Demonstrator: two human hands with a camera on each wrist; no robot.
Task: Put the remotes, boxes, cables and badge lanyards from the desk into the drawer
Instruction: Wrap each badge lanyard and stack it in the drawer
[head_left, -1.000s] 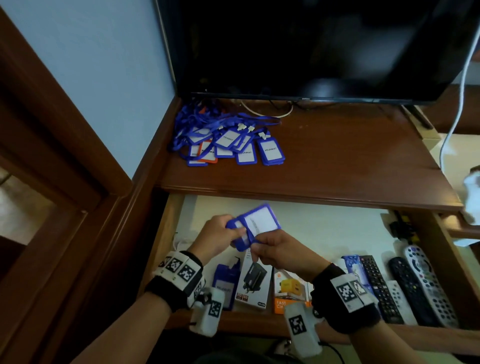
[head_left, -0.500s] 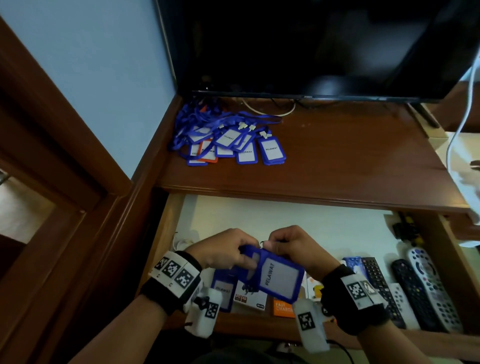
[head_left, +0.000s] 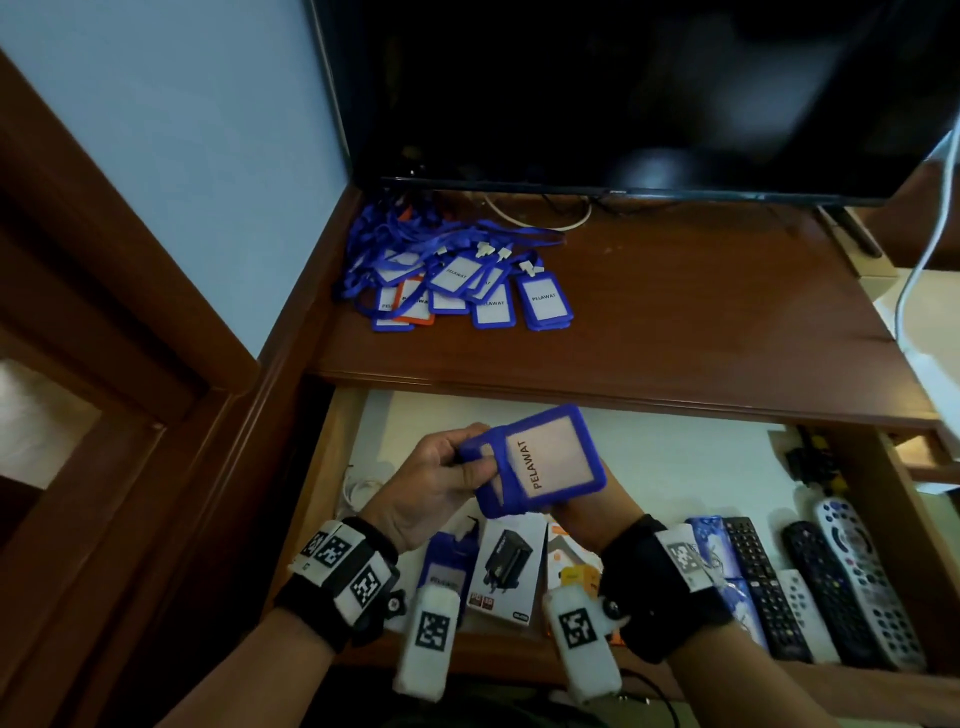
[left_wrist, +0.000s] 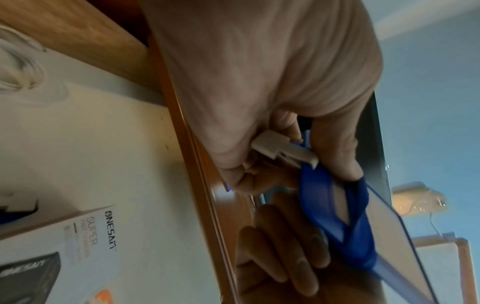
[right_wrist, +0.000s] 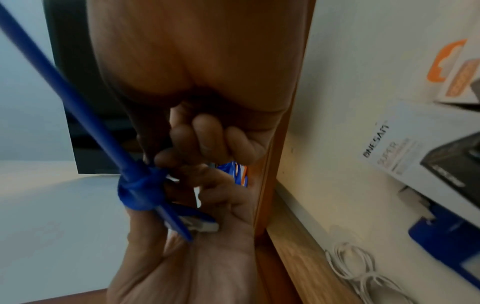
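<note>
Above the open drawer (head_left: 324, 467), both hands hold a blue badge holder (head_left: 550, 457) with a card reading PELAWAT. My left hand (head_left: 441, 478) pinches its left end. In the left wrist view its fingers (left_wrist: 335, 148) grip the white clip (left_wrist: 280, 150) and the blue strap (left_wrist: 324, 201) wound round the holder. My right hand (head_left: 582, 519) is under the holder, mostly hidden, with its fingers (right_wrist: 207, 142) curled against it. A pile of blue badge lanyards (head_left: 452, 286) lies at the back left of the desk (head_left: 701, 322).
The drawer holds several remotes (head_left: 841, 587) at the right, a charger box (head_left: 506, 571), an orange box (head_left: 576, 571), another blue badge (head_left: 447, 566), a white cable (head_left: 363, 488) and black cables (head_left: 815, 457). A television (head_left: 623, 93) stands behind the desk. A white cord (head_left: 930, 228) hangs at the right.
The badge holder has been turned between the hands, dipped towards the drawer, then rose again, face up. My right hand has gone from its top edge to underneath it.
</note>
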